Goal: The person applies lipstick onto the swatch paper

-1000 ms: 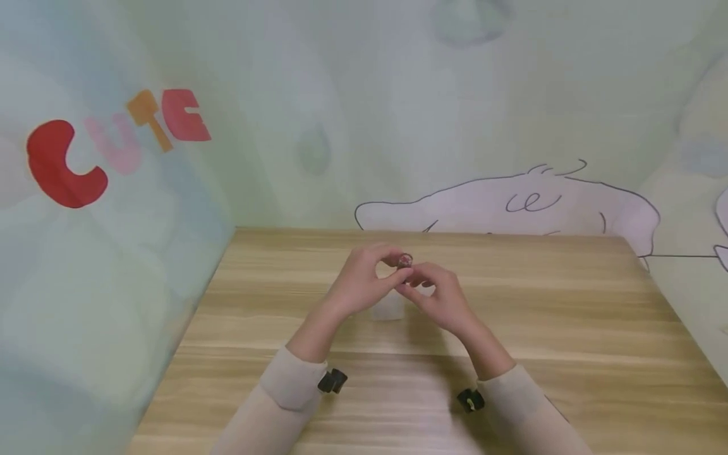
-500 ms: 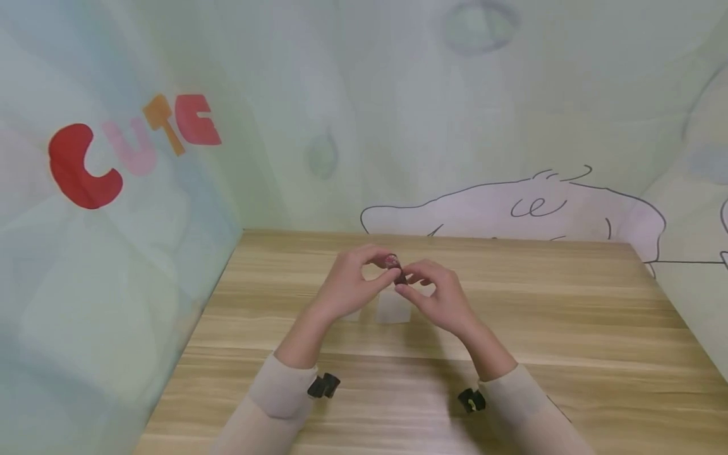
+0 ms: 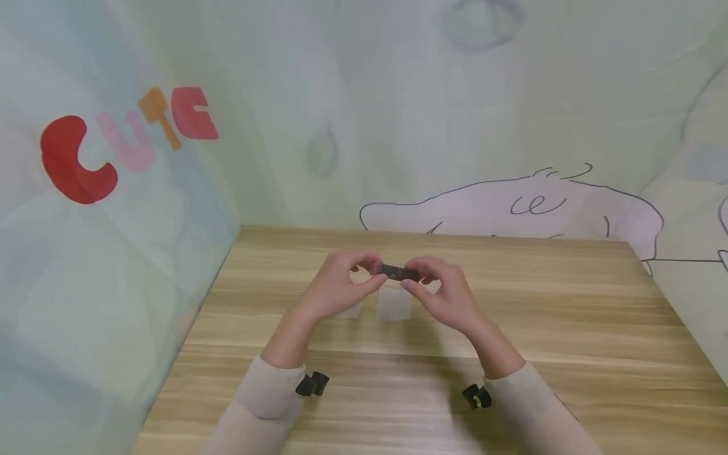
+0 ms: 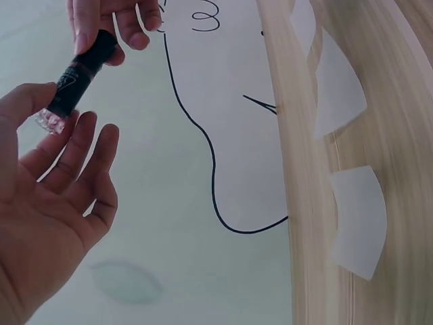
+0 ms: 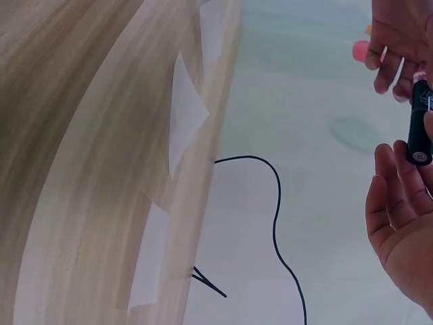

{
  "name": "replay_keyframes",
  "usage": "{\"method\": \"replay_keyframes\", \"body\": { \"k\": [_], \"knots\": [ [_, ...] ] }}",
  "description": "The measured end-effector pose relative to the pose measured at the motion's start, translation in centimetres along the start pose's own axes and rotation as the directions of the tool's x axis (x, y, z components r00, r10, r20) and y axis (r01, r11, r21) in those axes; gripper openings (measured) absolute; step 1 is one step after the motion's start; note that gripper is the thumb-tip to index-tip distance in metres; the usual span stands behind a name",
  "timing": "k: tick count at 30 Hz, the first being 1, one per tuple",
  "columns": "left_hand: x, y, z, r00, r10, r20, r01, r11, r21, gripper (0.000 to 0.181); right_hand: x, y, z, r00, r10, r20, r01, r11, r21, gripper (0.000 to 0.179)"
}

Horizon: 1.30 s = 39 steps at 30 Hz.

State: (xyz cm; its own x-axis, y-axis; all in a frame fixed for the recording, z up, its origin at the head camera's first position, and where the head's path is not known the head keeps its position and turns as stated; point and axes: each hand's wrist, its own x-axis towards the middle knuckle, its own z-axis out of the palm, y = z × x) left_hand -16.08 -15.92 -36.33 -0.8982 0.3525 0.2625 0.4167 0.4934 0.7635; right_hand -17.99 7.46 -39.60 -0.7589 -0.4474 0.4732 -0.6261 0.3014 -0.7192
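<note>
2 hands at opp. ends of 1 blk tube

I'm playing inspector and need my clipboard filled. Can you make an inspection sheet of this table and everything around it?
Surface: wood-grain table, looks flat.
Job's things: dark tube with a clear end, held off the table.
Clutter: three white paper-like pieces on the table.
Hands: left hand pinches the tube near its clear end; right hand pinches the other end.
Cables: none for certain; a thin dark line by the right sleeve is too small to tell.
Surroundings: pale wall with CUTE letters and a cartoon outline; small black devices at both cuffs.
</note>
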Motion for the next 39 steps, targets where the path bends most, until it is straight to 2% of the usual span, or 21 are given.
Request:
{"method": "replay_keyframes", "body": {
  "k": [4,10,12,15,19,29,32,35,39],
  "knots": [
    [-0.3,-0.1,-0.4,0.999,-0.010,0.042,0.008,0.999,0.044,0.013,0.1,-0.1,-0.1,0.999,-0.048,0.007,0.048,0.999,-0.014,0.016],
    [-0.5,0.0,-0.6,0.997,0.029,0.065,-0.040,0.986,0.164,0.015,0.2,-0.3,0.1,0.995,-0.095,0.016,0.096,0.994,-0.054,0.016],
    [-0.3,0.3,-0.5,0.996,0.046,0.075,-0.062,0.972,0.227,0.019,0.3,-0.3,0.1,0.992,-0.127,0.008,0.127,0.989,-0.070,0.016],
    [-0.1,0.7,-0.4,0.992,0.089,0.088,-0.114,0.936,0.332,0.024,0.4,-0.5,0.1,0.984,-0.179,0.002,0.179,0.979,-0.094,0.017],
    [0.1,1.2,-0.3,0.981,0.162,0.106,-0.191,0.896,0.401,0.022,0.5,-0.7,0.0,0.978,-0.210,0.008,0.209,0.972,-0.110,0.017],
    [0.0,1.5,0.1,0.962,0.258,0.088,-0.271,0.869,0.414,0.021,0.6,-1.3,-0.2,0.971,-0.224,0.083,0.234,0.963,-0.135,0.022],
    [-0.1,1.5,0.1,0.955,0.282,0.088,-0.293,0.864,0.410,0.021,0.6,-1.3,-0.1,0.968,-0.238,0.080,0.247,0.959,-0.140,0.021],
    [-0.4,1.4,0.1,0.955,0.285,0.081,-0.292,0.866,0.406,0.019,0.5,-1.3,0.1,0.967,-0.247,0.067,0.255,0.957,-0.142,0.020],
    [-0.7,1.4,0.1,0.959,0.275,0.064,-0.278,0.880,0.385,0.018,0.4,-1.4,0.2,0.965,-0.257,0.056,0.263,0.954,-0.144,0.019]
  ]
}}
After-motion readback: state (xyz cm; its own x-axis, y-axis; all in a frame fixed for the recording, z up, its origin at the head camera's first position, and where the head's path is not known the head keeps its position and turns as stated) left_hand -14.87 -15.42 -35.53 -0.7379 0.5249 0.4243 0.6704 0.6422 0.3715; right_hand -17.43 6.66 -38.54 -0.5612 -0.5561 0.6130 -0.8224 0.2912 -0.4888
